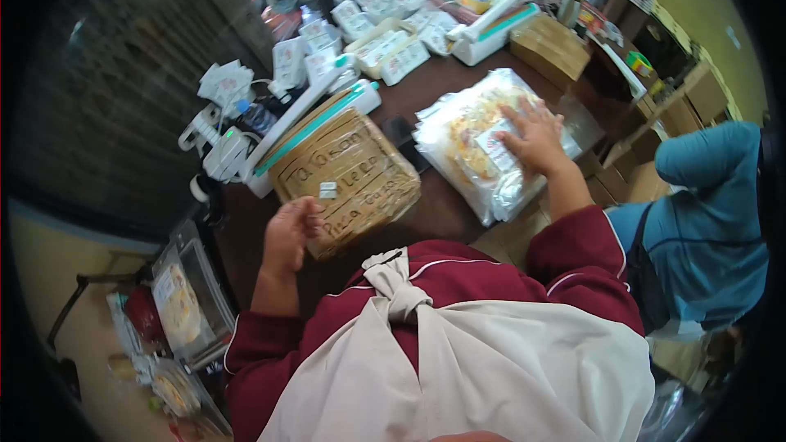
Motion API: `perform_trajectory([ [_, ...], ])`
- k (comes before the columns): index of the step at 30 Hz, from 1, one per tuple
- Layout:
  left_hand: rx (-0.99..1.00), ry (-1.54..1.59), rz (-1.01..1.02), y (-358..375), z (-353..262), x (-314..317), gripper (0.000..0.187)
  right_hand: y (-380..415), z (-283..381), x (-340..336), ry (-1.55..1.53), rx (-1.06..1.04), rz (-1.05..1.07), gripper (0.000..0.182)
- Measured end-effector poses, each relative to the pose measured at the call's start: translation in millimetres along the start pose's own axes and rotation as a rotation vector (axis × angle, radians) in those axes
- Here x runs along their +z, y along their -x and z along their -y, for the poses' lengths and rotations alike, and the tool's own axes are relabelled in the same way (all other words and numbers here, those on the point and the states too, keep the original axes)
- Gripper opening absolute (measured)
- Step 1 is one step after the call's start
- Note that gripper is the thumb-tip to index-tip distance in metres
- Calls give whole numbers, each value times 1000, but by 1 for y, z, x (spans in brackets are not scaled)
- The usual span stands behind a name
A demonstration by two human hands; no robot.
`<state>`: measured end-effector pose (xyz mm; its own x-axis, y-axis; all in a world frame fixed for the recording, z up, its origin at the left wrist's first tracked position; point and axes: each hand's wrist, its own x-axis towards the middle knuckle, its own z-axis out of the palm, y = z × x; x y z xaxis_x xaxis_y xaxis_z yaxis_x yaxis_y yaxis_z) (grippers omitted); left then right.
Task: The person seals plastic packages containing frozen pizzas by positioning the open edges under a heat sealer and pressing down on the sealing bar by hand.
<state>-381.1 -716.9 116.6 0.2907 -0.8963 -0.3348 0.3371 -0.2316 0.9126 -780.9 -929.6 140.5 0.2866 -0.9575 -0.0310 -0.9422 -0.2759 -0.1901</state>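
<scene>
My left hand (295, 229) is beside the left front edge of a taped cardboard box (352, 172) with handwriting on top; its fingers are curled together, and whatever they may hold is too small to make out. Small white labels (328, 190) lie on the box near the fingertips. On the right, my right hand (534, 135) rests with fingers spread on a stack of clear plastic packets (471, 143). The top packet shows yellowish contents and a white printed label (497, 144) beside the fingers.
Behind the box lies a white and teal bag sealer (307, 123); another sealer (495, 33) is farther back. Piles of printed cards (385, 49) fill the back. A small carton (550, 49) stands behind the packets. A person in blue (704, 229) is at the right.
</scene>
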Motion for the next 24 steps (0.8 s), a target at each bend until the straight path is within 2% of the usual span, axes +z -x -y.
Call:
perform_trajectory([
  [1,20,60,-193,3,-2,-23,24,-6,-7,6,-21,20,-21,59],
  [2,45,123,-394,8,-3,-49,23,-16,-21,19,-42,3,-126,62],
  [3,49,231,-595,10,2,-84,28,-17,-23,25,5,62,-218,57],
  [4,61,319,-758,16,10,-114,30,-20,-33,36,-140,-45,-416,53],
  [5,83,416,-929,25,18,-147,32,-24,-33,33,-265,-139,-465,44],
  [6,112,522,-1103,40,26,-179,34,-17,-15,17,-381,-126,-437,40],
  [8,114,737,-1298,73,37,-223,38,-21,-4,12,-599,-100,-332,38],
  [10,223,864,-1452,101,47,-247,38,-19,20,2,-870,-98,-207,38],
  [13,477,956,-1419,125,56,-253,38,-23,53,2,-953,-212,-157,34],
  [15,513,1029,-1423,129,57,-256,36,-22,80,-2,-925,-292,-121,32],
  [21,533,1001,-1447,125,52,-260,34,2,152,-6,-816,-480,-7,30],
  [24,470,1006,-1352,120,42,-282,33,15,175,-4,-785,-543,85,32],
])
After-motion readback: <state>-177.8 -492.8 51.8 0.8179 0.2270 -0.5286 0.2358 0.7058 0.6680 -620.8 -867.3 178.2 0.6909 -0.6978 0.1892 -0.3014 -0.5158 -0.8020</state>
